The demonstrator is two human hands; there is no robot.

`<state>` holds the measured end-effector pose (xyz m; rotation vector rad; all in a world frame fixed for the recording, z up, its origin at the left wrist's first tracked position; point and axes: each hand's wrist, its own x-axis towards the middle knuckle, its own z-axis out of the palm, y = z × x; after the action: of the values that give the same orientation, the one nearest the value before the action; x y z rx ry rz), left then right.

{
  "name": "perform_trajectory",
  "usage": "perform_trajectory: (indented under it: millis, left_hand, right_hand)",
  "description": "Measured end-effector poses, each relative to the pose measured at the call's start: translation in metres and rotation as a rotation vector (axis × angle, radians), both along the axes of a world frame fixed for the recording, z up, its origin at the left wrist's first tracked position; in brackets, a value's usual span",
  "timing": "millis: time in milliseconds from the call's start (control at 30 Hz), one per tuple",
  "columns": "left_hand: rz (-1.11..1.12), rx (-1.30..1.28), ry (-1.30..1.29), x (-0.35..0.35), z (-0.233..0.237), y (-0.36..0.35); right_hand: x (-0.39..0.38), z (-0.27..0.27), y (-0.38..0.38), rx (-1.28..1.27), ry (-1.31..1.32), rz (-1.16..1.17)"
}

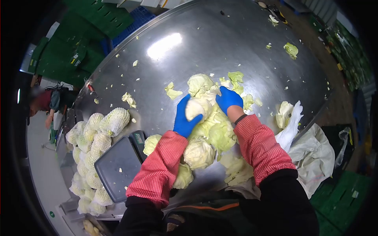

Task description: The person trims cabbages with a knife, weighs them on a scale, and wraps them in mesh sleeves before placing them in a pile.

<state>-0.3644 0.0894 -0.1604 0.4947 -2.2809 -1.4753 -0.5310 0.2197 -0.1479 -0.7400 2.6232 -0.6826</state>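
Observation:
My left hand point(183, 121), in a blue glove, is wrapped round the side of a pale cabbage point(197, 107). My right hand point(228, 99), gloved in blue too, is closed on a cabbage leaf point(211, 95) at the cabbage's right side; its fingertips are partly hidden. Just beyond lies another cabbage point(199, 83). Nearer my body are a whitish cabbage point(199, 153), a greener one point(183, 176) and one point(152, 144) beside my left sleeve. Loose green leaves point(221, 135) lie beneath and between my forearms.
Cabbages in white foam nets point(93, 153) are piled at the left beside a grey scale point(117, 169). Leaf scraps point(172, 91) dot the metal table point(252, 35). A white sack point(315, 155) sits right. Green crates point(59, 55) and another person point(49, 102) are at left.

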Motion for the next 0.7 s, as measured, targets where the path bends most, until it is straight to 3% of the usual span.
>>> perform_trajectory:
  millis: [100,133,167,233,333,400,500,600,633,700]
  left_hand:
    - [0.175,0.942,0.286,0.003,0.005,-0.012]
    - [0.221,1.225,0.393,0.007,0.03,-0.007]
    - [0.247,1.15,0.385,0.01,0.047,-0.007]
    - [0.232,0.68,0.329,0.016,0.049,-0.012]
    - [0.228,0.206,0.233,0.019,0.066,0.005]
    - [0.222,0.017,0.304,0.016,0.075,0.023]
    - [0.178,-0.339,0.23,0.023,0.086,0.026]
    - [0.152,-0.436,0.202,0.028,0.091,0.033]
    - [0.19,-0.275,0.261,0.028,0.086,0.034]
    - [0.195,-0.196,0.295,0.031,0.079,0.035]
  right_hand:
    - [-0.003,0.004,0.004,0.037,-0.008,-0.003]
    - [-0.005,0.005,0.007,0.05,-0.021,-0.001]
    - [-0.005,0.007,0.009,0.061,-0.033,0.002]
    - [-0.001,0.024,0.006,0.003,-0.139,0.026]
    - [0.034,0.09,-0.004,-0.457,-0.793,0.032]
    - [0.042,0.111,-0.006,-0.306,-0.793,0.164]
    - [0.043,0.102,0.007,-0.489,-0.947,0.164]
    - [0.049,0.075,0.02,-0.671,-1.025,0.074]
    - [0.055,0.078,0.024,-0.74,-1.033,0.024]
    - [0.06,0.091,0.036,-0.664,-1.02,0.048]
